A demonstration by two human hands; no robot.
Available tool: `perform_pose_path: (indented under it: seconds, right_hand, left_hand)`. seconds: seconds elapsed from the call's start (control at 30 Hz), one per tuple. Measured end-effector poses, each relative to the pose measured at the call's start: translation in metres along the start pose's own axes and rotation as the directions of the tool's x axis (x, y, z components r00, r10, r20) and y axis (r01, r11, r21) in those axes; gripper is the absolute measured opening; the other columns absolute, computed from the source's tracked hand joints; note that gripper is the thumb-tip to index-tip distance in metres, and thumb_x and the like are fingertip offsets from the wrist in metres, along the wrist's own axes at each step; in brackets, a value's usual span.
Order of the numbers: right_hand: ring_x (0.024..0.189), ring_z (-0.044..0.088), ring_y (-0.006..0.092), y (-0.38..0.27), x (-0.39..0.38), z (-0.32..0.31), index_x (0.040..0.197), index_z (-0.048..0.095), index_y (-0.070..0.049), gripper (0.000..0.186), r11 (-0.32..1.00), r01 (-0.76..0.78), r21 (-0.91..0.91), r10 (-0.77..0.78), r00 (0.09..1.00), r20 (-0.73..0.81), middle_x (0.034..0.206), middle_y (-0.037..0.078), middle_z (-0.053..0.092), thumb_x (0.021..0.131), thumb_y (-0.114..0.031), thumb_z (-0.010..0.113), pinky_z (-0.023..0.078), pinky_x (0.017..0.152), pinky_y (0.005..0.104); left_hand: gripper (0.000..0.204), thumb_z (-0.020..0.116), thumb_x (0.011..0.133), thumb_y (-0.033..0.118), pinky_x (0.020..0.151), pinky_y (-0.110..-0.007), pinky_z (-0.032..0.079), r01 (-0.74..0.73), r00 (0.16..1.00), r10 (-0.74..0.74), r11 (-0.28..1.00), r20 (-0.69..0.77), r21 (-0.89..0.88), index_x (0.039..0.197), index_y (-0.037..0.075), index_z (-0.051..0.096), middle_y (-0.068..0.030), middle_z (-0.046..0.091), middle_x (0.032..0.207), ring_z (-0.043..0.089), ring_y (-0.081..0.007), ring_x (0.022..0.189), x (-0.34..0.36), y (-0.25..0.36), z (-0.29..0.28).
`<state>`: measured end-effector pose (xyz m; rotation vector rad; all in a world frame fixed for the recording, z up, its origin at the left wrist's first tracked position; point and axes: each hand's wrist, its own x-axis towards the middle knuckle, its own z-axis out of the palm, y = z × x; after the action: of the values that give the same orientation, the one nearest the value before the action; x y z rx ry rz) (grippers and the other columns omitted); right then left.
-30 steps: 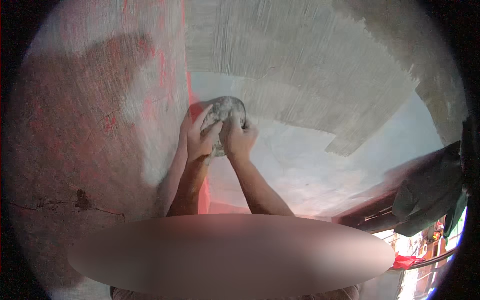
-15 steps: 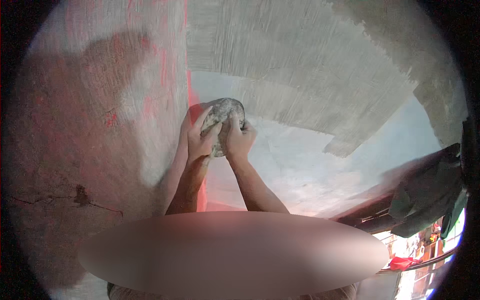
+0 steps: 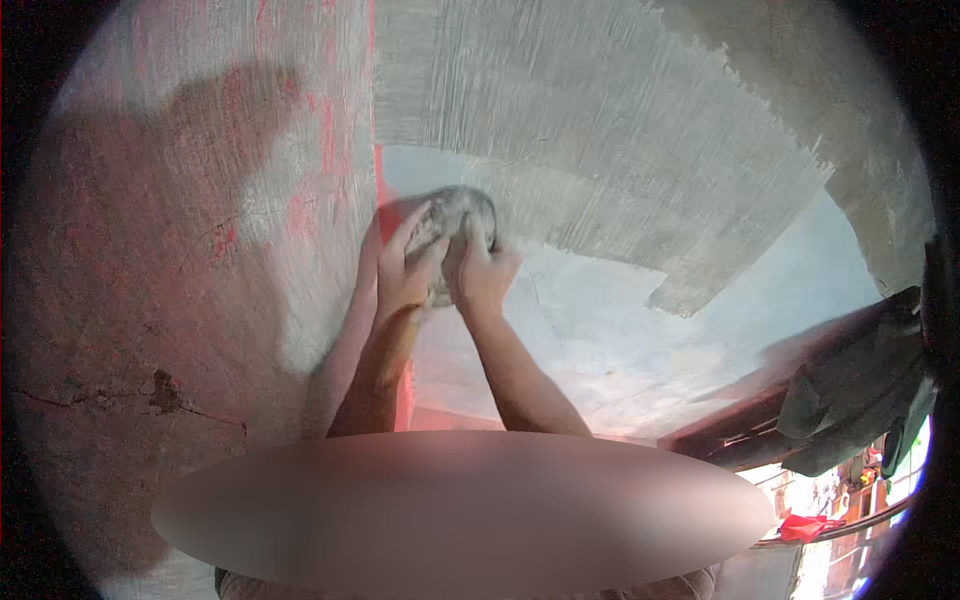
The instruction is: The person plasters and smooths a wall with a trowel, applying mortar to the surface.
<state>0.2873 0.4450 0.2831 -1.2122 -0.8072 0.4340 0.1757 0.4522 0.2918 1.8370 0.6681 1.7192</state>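
Both my hands are raised in front of the wall corner, gripping one rounded, mottled grey-and-white object (image 3: 463, 205) whose exact kind I cannot make out. My left hand (image 3: 405, 270) is closed on its left side, fingers pointing up along the edge. Opposite it, my right hand (image 3: 485, 272) grips the right side, with the fingers mostly behind it. Motion smears the object's upper part. It is near the pale blue wall surface (image 3: 590, 310); whether it touches the wall cannot be seen.
A left wall (image 3: 150, 250) with worn red and white patches meets the right wall at a red-painted corner strip (image 3: 380, 175). Brushed grey coating (image 3: 600, 130) covers the upper right wall. Dark cloth (image 3: 850, 390) hangs at the right, above a red item (image 3: 808, 527). A blurred oval hides the lower middle.
The rounded object and both hands have shifted slightly; its top is a little higher and farther right. My right forearm has moved slightly right. Both hands keep their hold.
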Motion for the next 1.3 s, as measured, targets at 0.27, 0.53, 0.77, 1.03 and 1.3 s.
perform_pose_path:
  seconds: [0.27,0.53,0.77,1.03,1.3]
  right_hand:
    - [0.062,0.052,0.0084,0.007,0.005,0.010,0.083,0.070,0.010,0.038,0.991,0.046,0.128,-0.046,0.999,-0.001,0.063,0.004,0.062,0.095,-0.026,0.072,0.045,0.057,0.0334]
    - [0.073,0.057,0.0097,-0.009,0.024,0.003,0.092,0.072,0.006,0.027,0.946,0.104,0.308,-0.143,0.984,0.108,0.081,0.003,0.067,0.097,-0.021,0.071,0.048,0.064,0.0276]
    - [0.070,0.055,0.0091,0.038,-0.018,-0.008,0.091,0.070,0.011,0.034,0.995,0.088,0.042,-0.089,0.995,0.033,0.070,0.008,0.065,0.098,-0.023,0.070,0.046,0.061,0.0315]
    - [0.066,0.054,0.0089,-0.002,0.020,-0.001,0.092,0.072,0.007,0.030,0.980,0.170,0.099,-0.178,0.981,0.083,0.070,0.001,0.064,0.098,-0.023,0.070,0.046,0.059,0.0314]
    - [0.070,0.052,0.0088,0.013,-0.008,-0.037,0.088,0.070,0.002,0.026,0.963,0.053,0.263,-0.074,0.995,0.071,0.076,-0.001,0.062,0.096,-0.022,0.074,0.043,0.062,0.0263]
  left_hand:
    - [0.053,0.069,0.091,-0.002,0.103,-0.031,0.050,0.252,0.966,-0.257,0.961,-0.033,-0.118,0.142,-0.006,0.056,-0.0131,0.067,0.130,0.064,-0.0167,0.118,0.002,-0.006,0.000]
    - [0.053,0.070,0.091,-0.001,0.106,-0.033,0.049,0.014,0.999,-0.014,1.000,-0.045,0.002,0.142,-0.005,0.057,-0.0136,0.067,0.132,0.063,-0.0190,0.121,0.021,-0.005,0.003]
    - [0.053,0.069,0.092,-0.001,0.106,-0.034,0.049,0.166,0.984,-0.174,0.976,-0.038,-0.143,0.142,-0.008,0.055,-0.0154,0.067,0.131,0.064,-0.0193,0.120,-0.041,-0.043,0.010]
    - [0.055,0.067,0.092,-0.001,0.108,-0.034,0.047,0.018,1.000,-0.018,1.000,-0.015,0.020,0.145,-0.009,0.051,-0.0163,0.065,0.133,0.062,-0.0217,0.122,0.002,-0.028,0.009]
    - [0.047,0.066,0.100,0.017,0.104,-0.033,0.048,0.424,0.837,-0.548,0.638,0.009,-0.643,0.142,-0.001,0.057,-0.0103,0.065,0.133,0.063,-0.0200,0.118,-0.063,-0.039,0.041]
